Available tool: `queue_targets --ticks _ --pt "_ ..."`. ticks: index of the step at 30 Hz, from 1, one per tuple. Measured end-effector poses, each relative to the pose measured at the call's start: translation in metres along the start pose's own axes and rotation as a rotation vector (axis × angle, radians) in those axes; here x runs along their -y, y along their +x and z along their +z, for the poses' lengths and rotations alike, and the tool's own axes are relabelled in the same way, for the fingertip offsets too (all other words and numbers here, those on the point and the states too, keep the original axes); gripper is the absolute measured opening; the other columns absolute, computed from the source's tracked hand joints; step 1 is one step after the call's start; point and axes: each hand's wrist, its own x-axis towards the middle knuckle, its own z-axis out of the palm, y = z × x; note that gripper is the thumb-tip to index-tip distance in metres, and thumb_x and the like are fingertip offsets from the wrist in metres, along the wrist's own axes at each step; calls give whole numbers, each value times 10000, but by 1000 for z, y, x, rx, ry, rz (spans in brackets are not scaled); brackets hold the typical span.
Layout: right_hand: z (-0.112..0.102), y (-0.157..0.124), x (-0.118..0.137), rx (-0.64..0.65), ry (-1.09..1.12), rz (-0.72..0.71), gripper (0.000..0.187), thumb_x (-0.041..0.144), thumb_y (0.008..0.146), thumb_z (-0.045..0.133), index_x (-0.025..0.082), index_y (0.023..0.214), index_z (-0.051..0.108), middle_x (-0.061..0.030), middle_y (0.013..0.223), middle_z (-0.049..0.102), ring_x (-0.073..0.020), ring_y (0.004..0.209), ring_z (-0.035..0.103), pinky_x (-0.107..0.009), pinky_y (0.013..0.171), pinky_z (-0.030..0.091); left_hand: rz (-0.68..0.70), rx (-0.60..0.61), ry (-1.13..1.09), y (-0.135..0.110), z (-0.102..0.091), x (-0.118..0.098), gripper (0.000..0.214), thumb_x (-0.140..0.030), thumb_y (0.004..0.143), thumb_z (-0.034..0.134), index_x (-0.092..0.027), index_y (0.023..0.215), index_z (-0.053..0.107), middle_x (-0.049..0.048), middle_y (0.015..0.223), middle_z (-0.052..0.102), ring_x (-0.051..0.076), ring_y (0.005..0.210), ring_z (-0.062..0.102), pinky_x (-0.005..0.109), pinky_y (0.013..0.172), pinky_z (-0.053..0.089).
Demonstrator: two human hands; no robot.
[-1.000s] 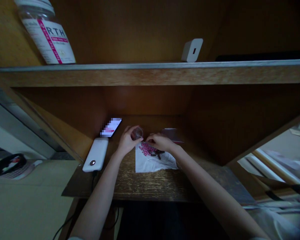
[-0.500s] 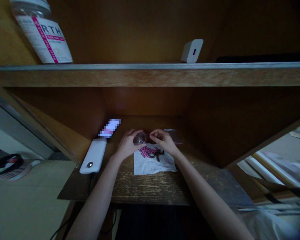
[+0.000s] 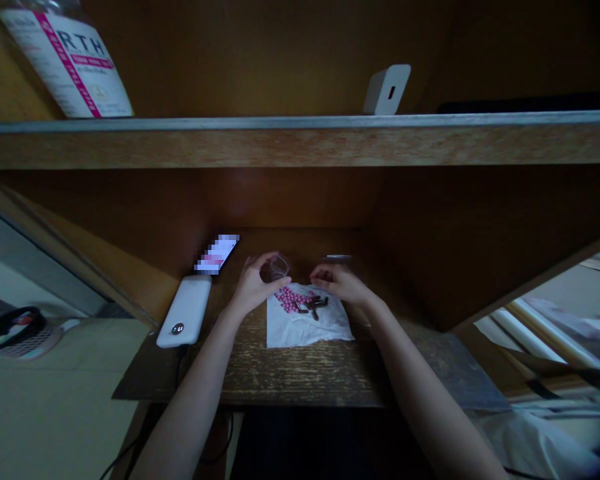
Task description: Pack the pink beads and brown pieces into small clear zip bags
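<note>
Clear plastic cup (image 3: pixel 277 268), its long axis tilted, is gripped by the left hand (image 3: pixel 254 283) above the far edge of a white napkin (image 3: pixel 310 330) on a wooden desk (image 3: pixel 300 373). The curled right hand (image 3: pixel 339 281) hovers over the napkin's far right corner, possibly empty. The napkin holds many pink tablets (image 3: pixel 290 300), too many to count, and about four dark capsules (image 3: pixel 316 305).
</note>
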Motion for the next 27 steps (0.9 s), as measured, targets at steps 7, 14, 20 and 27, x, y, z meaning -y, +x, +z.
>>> queue_targets --ticks 7,14,20,27 --pt "5 0 -14 126 -218 125 172 329 809 600 167 780 650 -25 680 647 -125 581 548 -217 500 333 72 5 95 -1 0 -3 574 -343 665 781 -253 1189 563 60 1138 618 257 1058 529 427 905 438" --pt "7 1 -10 163 -277 102 129 289 784 620 175 773 679 -29 708 680 -129 595 566 -219 510 338 202 136 172 -3 -1 -5 563 -252 690 752 -288 1220 567 43 1154 581 252 1074 500 428 918 427" --pt "7 0 -7 169 -312 91 105 264 772 622 184 788 687 -37 746 697 -138 618 580 -223 519 343 197 168 140 -3 1 -3 600 -188 660 749 -295 1224 573 42 1163 574 261 1095 483 436 928 434" --pt "3 -2 -1 133 -215 33 112 229 792 575 177 795 674 -33 734 681 -138 622 579 -230 555 381 180 200 101 -4 2 -2 586 -296 688 757 -280 1238 554 53 1176 602 257 1086 510 442 928 436"
